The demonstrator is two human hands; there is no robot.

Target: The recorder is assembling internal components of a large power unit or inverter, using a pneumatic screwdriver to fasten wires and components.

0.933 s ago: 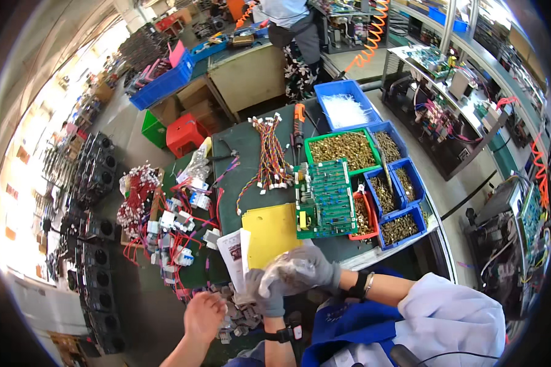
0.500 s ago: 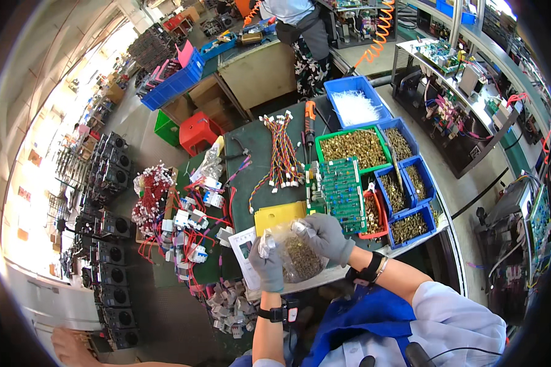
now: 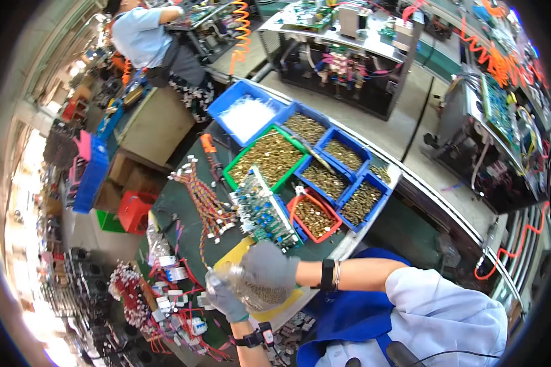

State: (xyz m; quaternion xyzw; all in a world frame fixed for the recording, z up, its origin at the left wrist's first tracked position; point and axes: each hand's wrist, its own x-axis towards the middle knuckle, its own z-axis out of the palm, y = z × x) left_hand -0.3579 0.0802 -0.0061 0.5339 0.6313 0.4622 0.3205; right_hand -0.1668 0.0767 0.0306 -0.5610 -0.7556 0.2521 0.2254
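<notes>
Bag [image 3: 264, 297]: one, held | gloved hands [image 3: 268, 264]: two | green parts bin [image 3: 292, 175]: one

Taking the clear bag [image 3: 267, 296] between the left hand [image 3: 225, 298] and right hand [image 3: 269, 264] as the dial's centre, the circuit board [image 3: 264, 211] blocks 12 o'clock, with the green bin [image 3: 294, 174] behind it. The red bin [image 3: 329, 232] stands at 1 to 2, blue bins [image 3: 373, 211] beyond. The wire bundle [image 3: 205, 205] lies across 11; a strip of bare tabletop [image 3: 174, 199] offers passage just left of it. Tangled connectors [image 3: 164, 304] obstruct 9.
</notes>
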